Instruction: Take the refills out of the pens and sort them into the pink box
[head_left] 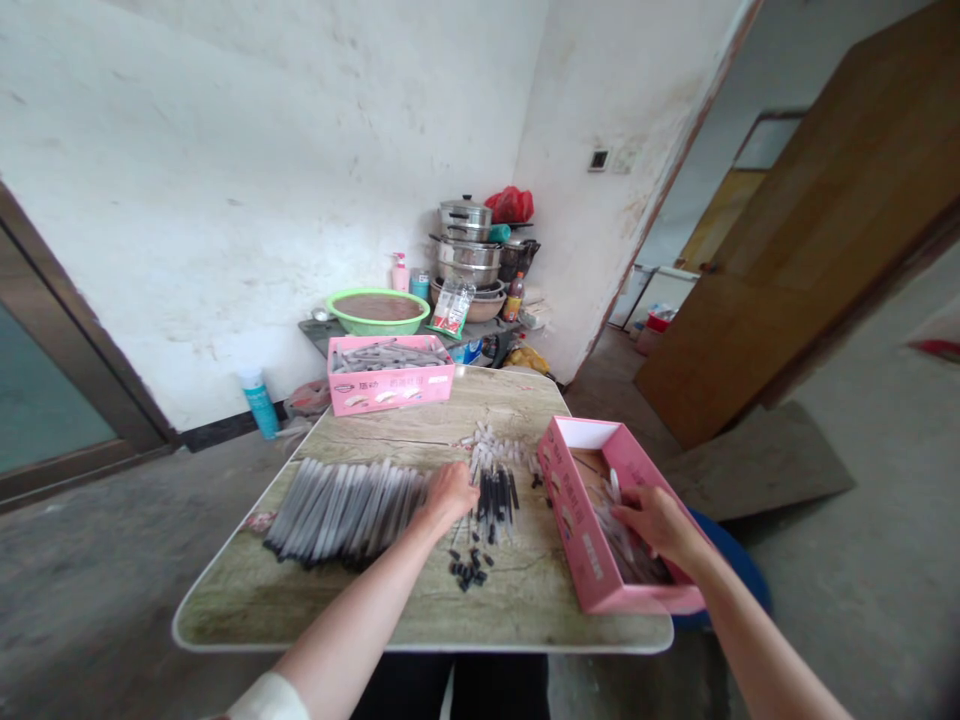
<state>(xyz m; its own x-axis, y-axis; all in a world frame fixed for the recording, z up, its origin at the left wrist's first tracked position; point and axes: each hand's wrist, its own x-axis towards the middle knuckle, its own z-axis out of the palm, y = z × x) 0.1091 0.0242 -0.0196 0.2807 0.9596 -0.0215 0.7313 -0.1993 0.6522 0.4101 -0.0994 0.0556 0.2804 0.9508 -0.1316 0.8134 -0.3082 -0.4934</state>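
Observation:
My left hand (452, 492) is over the middle of the table, fingers curled together; whatever they hold is hidden. It is at the right end of a long row of translucent pen barrels (341, 510) with dark ends. Just right of it lie dark pen refills (495, 495), with small clear pieces (491, 445) behind them. Small black caps (466, 572) are scattered nearer me. My right hand (656, 522) reaches into the right pink box (574, 530), its fingers closed on a pale translucent pen part (615, 486). More clear parts lie beneath that hand.
Another pink box (390, 388), full of pen parts, stands at the table's (525, 610) far left. Behind are a green basin (379, 318) and stacked pots (469, 255). A blue stool (731, 560) shows under the right side; a wooden door (787, 230) stands ajar.

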